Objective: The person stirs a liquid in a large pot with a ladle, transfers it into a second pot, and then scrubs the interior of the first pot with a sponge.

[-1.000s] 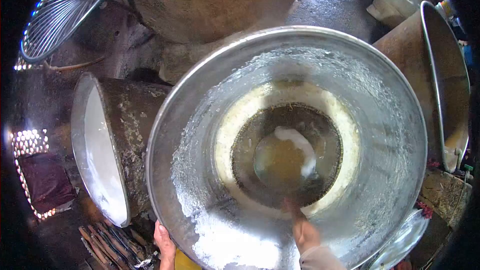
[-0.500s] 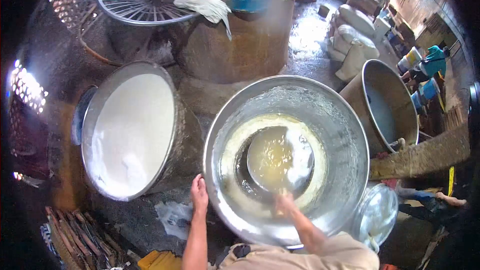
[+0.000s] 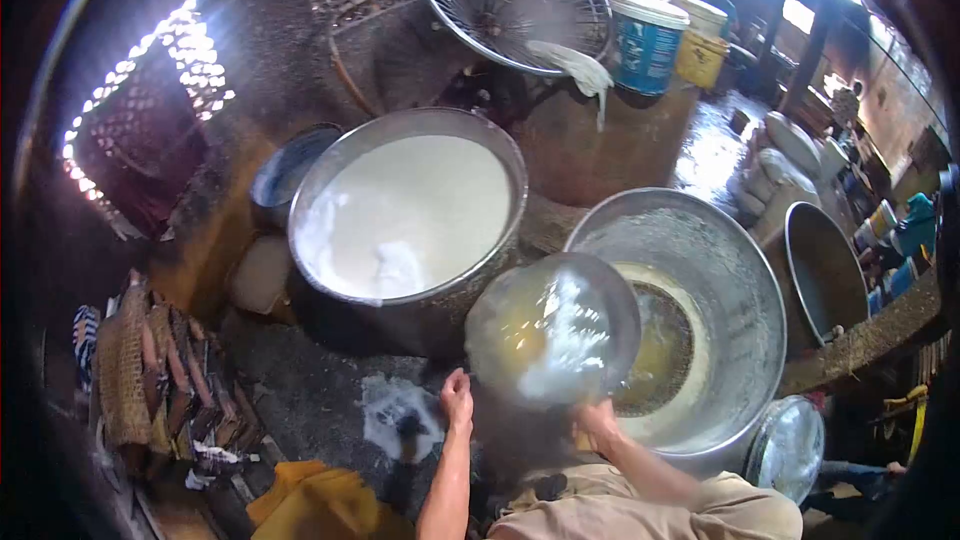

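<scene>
A round metal bowl (image 3: 555, 330) of cloudy yellowish liquid is tilted over the left rim of the large metal pot (image 3: 735, 340). My right hand (image 3: 597, 422) is closed at the bowl's lower edge, its fingers partly blurred. Just left of the bowl is my left hand (image 3: 457, 400), loosely curled, fingers a little apart, with nothing visible in it. Inside the pot, a pale ring surrounds yellowish liquid. To the left stands a wide vat (image 3: 510, 180) of white liquid.
A wire-spoked metal wheel (image 3: 515, 0), a blue bucket (image 3: 648, 45) and a yellow bucket (image 3: 700, 58) are at the back. Another deep pot (image 3: 825, 270) stands right. Stacked boards (image 3: 190, 370) and yellow cloth (image 3: 315, 500) lie lower left. People are at the far right.
The bowl has come up out of the large pot and left to its rim, with my right hand. My left hand has left the pot's rim. The view has swung left.
</scene>
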Demonstrator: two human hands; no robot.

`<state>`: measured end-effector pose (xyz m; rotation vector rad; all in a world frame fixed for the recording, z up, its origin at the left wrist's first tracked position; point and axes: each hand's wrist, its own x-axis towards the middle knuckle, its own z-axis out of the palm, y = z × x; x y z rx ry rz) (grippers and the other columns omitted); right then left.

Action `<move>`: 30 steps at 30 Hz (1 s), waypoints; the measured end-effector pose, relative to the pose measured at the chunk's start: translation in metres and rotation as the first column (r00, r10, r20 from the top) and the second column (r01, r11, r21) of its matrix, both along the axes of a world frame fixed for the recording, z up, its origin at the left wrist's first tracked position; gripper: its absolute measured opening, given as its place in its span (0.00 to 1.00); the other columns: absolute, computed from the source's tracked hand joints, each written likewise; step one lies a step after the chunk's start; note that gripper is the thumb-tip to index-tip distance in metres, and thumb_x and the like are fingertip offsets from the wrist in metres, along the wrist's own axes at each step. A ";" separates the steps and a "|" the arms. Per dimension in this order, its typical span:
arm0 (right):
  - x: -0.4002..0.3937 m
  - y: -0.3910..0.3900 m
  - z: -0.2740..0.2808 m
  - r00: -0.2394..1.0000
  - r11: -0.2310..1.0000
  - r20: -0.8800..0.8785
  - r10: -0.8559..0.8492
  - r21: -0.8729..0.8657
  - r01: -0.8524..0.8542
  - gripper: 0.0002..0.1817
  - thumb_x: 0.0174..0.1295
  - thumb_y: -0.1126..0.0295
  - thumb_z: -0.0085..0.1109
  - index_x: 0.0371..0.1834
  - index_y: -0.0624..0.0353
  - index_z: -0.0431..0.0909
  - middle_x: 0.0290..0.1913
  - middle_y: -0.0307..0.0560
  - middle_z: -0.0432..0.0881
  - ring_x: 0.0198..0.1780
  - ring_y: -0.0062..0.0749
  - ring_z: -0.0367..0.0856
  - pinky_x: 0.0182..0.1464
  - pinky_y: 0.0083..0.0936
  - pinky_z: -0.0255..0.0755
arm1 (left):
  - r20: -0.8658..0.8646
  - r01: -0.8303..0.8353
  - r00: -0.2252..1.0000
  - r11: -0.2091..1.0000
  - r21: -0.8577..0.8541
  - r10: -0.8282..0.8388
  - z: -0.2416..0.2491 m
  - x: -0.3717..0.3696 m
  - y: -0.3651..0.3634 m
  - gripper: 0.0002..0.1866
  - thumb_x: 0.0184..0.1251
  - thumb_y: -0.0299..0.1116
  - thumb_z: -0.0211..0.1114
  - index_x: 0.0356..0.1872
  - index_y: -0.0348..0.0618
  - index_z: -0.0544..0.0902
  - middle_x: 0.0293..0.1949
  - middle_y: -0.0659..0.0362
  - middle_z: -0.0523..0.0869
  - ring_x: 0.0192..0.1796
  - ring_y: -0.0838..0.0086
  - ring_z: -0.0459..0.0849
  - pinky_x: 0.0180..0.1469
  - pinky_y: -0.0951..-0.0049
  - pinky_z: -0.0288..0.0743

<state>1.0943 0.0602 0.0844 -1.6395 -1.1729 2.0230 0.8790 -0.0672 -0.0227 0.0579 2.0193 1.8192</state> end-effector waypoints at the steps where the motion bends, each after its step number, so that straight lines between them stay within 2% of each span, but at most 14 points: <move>1: -0.006 -0.005 0.003 0.976 0.983 0.129 0.175 0.028 -0.180 0.08 0.49 0.83 0.57 0.33 0.64 0.72 0.19 0.46 0.74 0.14 0.32 0.72 0.13 0.29 0.69 | -0.022 -0.021 1.000 0.999 -0.039 0.020 -0.013 -0.003 -0.017 0.17 0.65 0.32 0.60 0.52 0.35 0.78 0.48 0.53 0.82 0.50 0.71 0.78 0.56 0.72 0.69; 6: -0.016 -0.025 -0.026 0.870 0.851 0.310 0.384 0.246 -0.463 0.24 0.47 0.74 0.64 0.48 0.67 0.69 0.31 0.56 0.81 0.27 0.40 0.82 0.29 0.34 0.76 | 0.055 -0.186 0.980 0.977 -0.108 0.193 -0.128 -0.030 -0.136 0.17 0.65 0.29 0.57 0.53 0.32 0.76 0.47 0.54 0.81 0.49 0.68 0.78 0.54 0.69 0.70; 7: -0.017 -0.023 -0.028 0.852 0.803 0.360 0.379 0.329 -0.497 0.26 0.46 0.72 0.65 0.50 0.68 0.68 0.34 0.59 0.82 0.32 0.44 0.84 0.35 0.36 0.77 | 0.039 -0.307 0.946 0.928 -0.209 0.322 -0.070 -0.004 -0.131 0.12 0.64 0.29 0.59 0.47 0.38 0.80 0.43 0.53 0.84 0.46 0.67 0.80 0.48 0.67 0.72; 8: -0.016 -0.015 -0.026 0.879 0.821 0.276 0.389 0.328 -0.467 0.28 0.45 0.69 0.66 0.50 0.68 0.68 0.38 0.62 0.81 0.39 0.51 0.83 0.42 0.39 0.75 | -0.102 -0.211 0.977 0.808 -0.550 0.186 -0.105 -0.018 -0.163 0.10 0.62 0.29 0.59 0.43 0.39 0.82 0.39 0.52 0.85 0.42 0.65 0.81 0.46 0.66 0.73; 9: -0.015 -0.004 -0.025 0.886 0.841 0.275 0.372 0.304 -0.448 0.28 0.45 0.69 0.66 0.50 0.68 0.68 0.38 0.62 0.81 0.39 0.51 0.83 0.42 0.39 0.75 | -0.329 -0.144 0.943 0.942 -0.303 0.039 -0.167 -0.029 -0.216 0.09 0.61 0.29 0.59 0.39 0.40 0.83 0.34 0.53 0.85 0.39 0.64 0.82 0.44 0.65 0.73; 10: -0.015 0.009 -0.024 0.904 0.825 0.275 0.327 0.383 -0.415 0.23 0.46 0.68 0.66 0.45 0.68 0.72 0.33 0.60 0.82 0.37 0.49 0.83 0.40 0.39 0.75 | -0.263 -0.091 0.954 0.695 -0.714 -0.146 -0.167 -0.037 -0.225 0.09 0.61 0.29 0.56 0.38 0.41 0.83 0.34 0.54 0.84 0.38 0.64 0.81 0.43 0.66 0.74; 12: -0.004 0.047 -0.017 0.936 0.868 0.189 0.299 0.354 -0.348 0.16 0.49 0.66 0.66 0.34 0.67 0.77 0.24 0.53 0.81 0.30 0.41 0.83 0.33 0.36 0.74 | -0.068 -0.388 0.919 0.858 -0.336 0.389 -0.158 -0.003 -0.229 0.09 0.60 0.27 0.54 0.35 0.42 0.83 0.33 0.56 0.84 0.37 0.67 0.81 0.43 0.67 0.74; 16: 0.054 0.139 -0.057 0.976 0.951 0.120 0.180 0.234 -0.204 0.11 0.53 0.65 0.64 0.26 0.64 0.81 0.17 0.38 0.78 0.19 0.24 0.75 0.21 0.27 0.67 | -0.235 -0.116 0.962 0.573 -0.811 -0.137 -0.115 0.012 -0.212 0.09 0.63 0.33 0.56 0.29 0.42 0.83 0.21 0.66 0.78 0.24 0.74 0.74 0.28 0.70 0.68; 18: 0.100 0.183 -0.106 0.990 0.968 -0.144 0.012 0.250 0.025 0.14 0.52 0.62 0.66 0.20 0.62 0.79 0.16 0.38 0.77 0.19 0.23 0.74 0.21 0.27 0.67 | -0.196 -0.232 0.968 0.851 -0.471 0.156 -0.124 0.020 -0.192 0.06 0.63 0.30 0.56 0.31 0.43 0.81 0.18 0.67 0.74 0.21 0.76 0.71 0.22 0.72 0.64; 19: 0.127 0.208 -0.141 0.931 0.867 0.356 0.084 0.435 -0.245 0.13 0.51 0.64 0.67 0.20 0.63 0.78 0.16 0.39 0.76 0.17 0.22 0.73 0.19 0.26 0.66 | -0.034 -0.172 0.980 0.749 -0.640 0.196 -0.103 0.024 -0.170 0.03 0.63 0.30 0.59 0.32 0.45 0.80 0.18 0.68 0.72 0.20 0.80 0.68 0.20 0.76 0.60; 23: 0.228 0.317 -0.246 0.893 0.979 0.404 -0.198 0.135 0.156 0.10 0.48 0.74 0.66 0.25 0.61 0.72 0.16 0.43 0.74 0.13 0.27 0.71 0.12 0.28 0.65 | 0.032 -0.107 0.982 0.683 -0.723 0.188 -0.031 0.054 -0.074 0.07 0.62 0.33 0.62 0.32 0.41 0.82 0.28 0.65 0.80 0.31 0.79 0.74 0.33 0.77 0.70; 25: 0.267 0.365 -0.298 0.727 0.806 0.613 -0.310 0.575 -0.142 0.17 0.43 0.72 0.65 0.38 0.65 0.74 0.27 0.62 0.82 0.29 0.52 0.83 0.31 0.41 0.77 | 0.076 -0.094 0.972 0.667 -0.739 0.221 -0.018 0.060 -0.039 0.07 0.62 0.34 0.62 0.31 0.41 0.82 0.27 0.67 0.79 0.29 0.82 0.73 0.29 0.79 0.68; 26: 0.283 0.394 -0.311 0.598 0.910 0.789 -0.141 0.341 -0.234 0.26 0.43 0.68 0.65 0.47 0.68 0.71 0.32 0.66 0.81 0.36 0.59 0.82 0.40 0.43 0.76 | 0.110 -0.034 0.978 0.652 -0.757 0.178 -0.017 0.063 -0.036 0.07 0.62 0.34 0.62 0.31 0.42 0.82 0.26 0.68 0.78 0.28 0.84 0.72 0.27 0.81 0.66; 30: 0.295 0.437 -0.343 0.477 0.877 0.854 -0.208 0.379 -0.295 0.28 0.50 0.72 0.58 0.55 0.72 0.64 0.29 0.65 0.81 0.33 0.57 0.82 0.36 0.45 0.75 | 0.126 0.101 0.992 0.546 -0.832 0.009 -0.013 0.073 -0.011 0.08 0.60 0.34 0.64 0.30 0.39 0.82 0.25 0.66 0.80 0.28 0.82 0.74 0.31 0.80 0.68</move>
